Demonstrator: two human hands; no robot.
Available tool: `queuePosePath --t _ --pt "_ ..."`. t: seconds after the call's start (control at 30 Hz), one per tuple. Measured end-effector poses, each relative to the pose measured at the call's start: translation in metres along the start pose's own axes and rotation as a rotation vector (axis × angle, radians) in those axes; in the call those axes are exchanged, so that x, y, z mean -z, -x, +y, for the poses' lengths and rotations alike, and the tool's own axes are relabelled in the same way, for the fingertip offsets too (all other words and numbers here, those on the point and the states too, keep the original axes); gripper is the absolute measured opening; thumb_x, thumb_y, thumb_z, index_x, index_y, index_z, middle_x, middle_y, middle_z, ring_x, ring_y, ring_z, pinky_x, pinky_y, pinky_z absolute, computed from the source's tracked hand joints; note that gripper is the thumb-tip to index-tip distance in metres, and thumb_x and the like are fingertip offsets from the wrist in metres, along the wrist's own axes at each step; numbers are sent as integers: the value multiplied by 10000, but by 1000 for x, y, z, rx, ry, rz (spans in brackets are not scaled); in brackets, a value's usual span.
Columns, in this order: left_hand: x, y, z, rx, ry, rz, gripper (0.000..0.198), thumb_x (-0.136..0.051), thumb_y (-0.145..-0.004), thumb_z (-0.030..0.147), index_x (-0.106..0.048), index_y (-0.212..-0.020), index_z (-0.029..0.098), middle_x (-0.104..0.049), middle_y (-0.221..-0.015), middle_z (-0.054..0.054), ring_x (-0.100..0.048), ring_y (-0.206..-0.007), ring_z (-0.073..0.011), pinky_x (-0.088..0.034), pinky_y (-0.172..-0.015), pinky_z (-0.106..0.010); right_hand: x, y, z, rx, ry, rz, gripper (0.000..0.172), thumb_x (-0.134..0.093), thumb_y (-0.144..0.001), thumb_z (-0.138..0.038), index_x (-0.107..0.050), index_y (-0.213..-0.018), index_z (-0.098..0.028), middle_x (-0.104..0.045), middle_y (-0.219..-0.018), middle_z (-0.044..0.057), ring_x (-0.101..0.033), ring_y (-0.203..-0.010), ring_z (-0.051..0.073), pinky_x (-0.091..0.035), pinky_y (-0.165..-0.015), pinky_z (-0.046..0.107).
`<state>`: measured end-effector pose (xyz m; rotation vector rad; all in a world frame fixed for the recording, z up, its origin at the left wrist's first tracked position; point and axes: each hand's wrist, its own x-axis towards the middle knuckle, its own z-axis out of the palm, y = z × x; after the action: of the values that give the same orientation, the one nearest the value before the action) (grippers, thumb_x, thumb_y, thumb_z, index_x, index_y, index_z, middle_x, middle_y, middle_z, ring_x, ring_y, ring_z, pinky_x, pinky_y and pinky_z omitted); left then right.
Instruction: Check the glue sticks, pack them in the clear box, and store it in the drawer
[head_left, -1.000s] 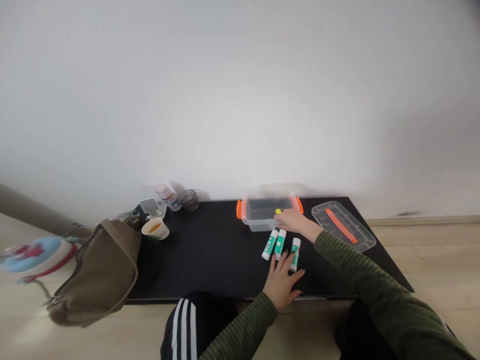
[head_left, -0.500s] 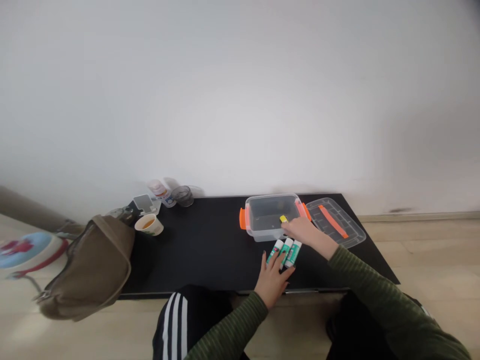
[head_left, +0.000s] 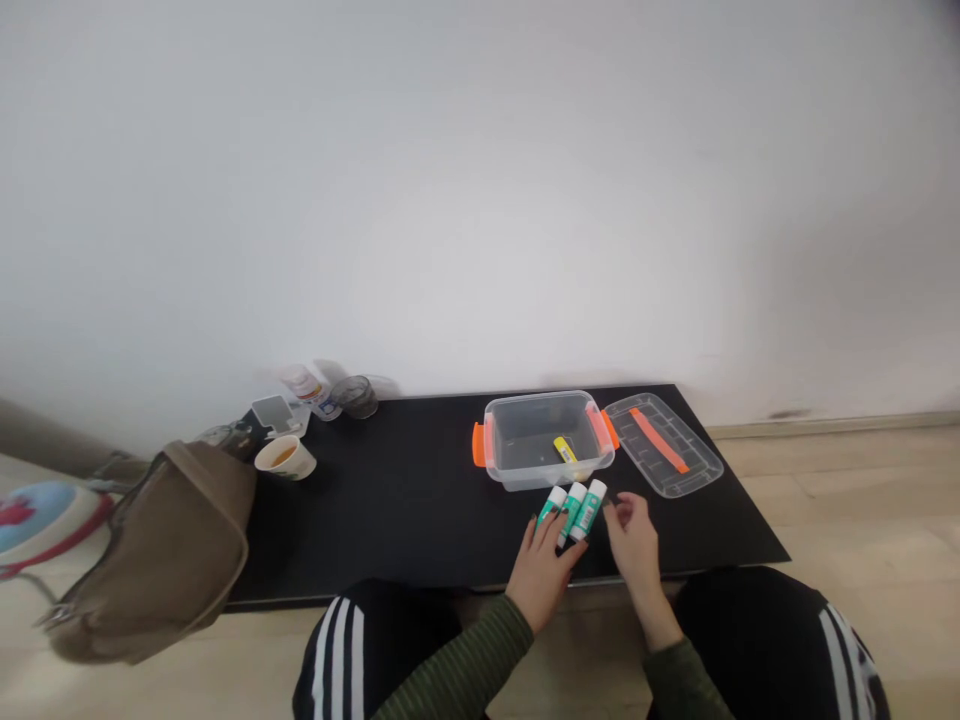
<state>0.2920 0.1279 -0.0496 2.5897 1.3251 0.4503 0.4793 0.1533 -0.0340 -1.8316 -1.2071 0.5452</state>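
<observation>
Three green-and-white glue sticks (head_left: 589,510) lie side by side on the black table, white caps toward the box. My left hand (head_left: 541,570) rests over their near ends with its fingers spread. Just right of them is my right hand (head_left: 634,535), empty, its fingers loosely bent and apart. A clear plastic box (head_left: 517,475) with orange side latches stands behind the sticks, uncovered. Inside it, toward the right, lies a small yellow stick (head_left: 565,450) with a printed label.
The clear lid (head_left: 694,485) with an orange handle lies right of the box. At the table's left are a paper cup (head_left: 296,465) of orange-brown liquid, a dark glass (head_left: 356,397), a white bottle (head_left: 321,398) and a brown bag (head_left: 187,540). A wall (head_left: 480,200) rises behind.
My right hand has let go of the yellow stick, now lying in the box, and has drawn back toward me beside the glue sticks. My left hand stays on them.
</observation>
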Motion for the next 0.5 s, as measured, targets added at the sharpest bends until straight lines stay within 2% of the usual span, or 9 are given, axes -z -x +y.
queuePosePath --t 0.13,0.3,0.4,0.5 --pt "5 -1 -4 14 3 39 524 -539 -851 74 -544 -1316 314 -412 -1488 -98 -329 -1409 -275 -379 -1095 -533 -20 8 -3 -46 219 -144 408 -542 -801 -460 -492 -1136 -232 -661 -986 59 -675 -786 243 -490 -667 337" --pt "9 -3 -7 42 32 50 473 -513 -859 81 -579 -1281 285 -449 -1460 -84 -377 -1373 -262 -422 -1085 -466 -18 3 -20 -78 371 -178 530 -555 -783 -410 -449 -1261 -208 -609 -1183 140 -679 -946 286 -487 -705 346" --pt "10 -3 -6 53 43 52 443 -507 -865 93 -595 -1257 280 -458 -1450 -81 -384 -1365 -262 -432 -1078 -461 -14 0 -16 -87 390 -212 552 -574 -765 -375 -483 -1271 -176 -643 -1134 153 -679 -962 300 -493 -743 362" --pt "9 -4 -6 45 47 61 481 -523 -831 58 -593 -1257 271 -456 -1445 -94 -378 -1366 -271 -437 -1068 -475 -10 -1 -4 -103 323 -212 453 -600 -740 -349 -590 -1154 -165 -699 -980 117 -688 -927 287 -501 -785 366"
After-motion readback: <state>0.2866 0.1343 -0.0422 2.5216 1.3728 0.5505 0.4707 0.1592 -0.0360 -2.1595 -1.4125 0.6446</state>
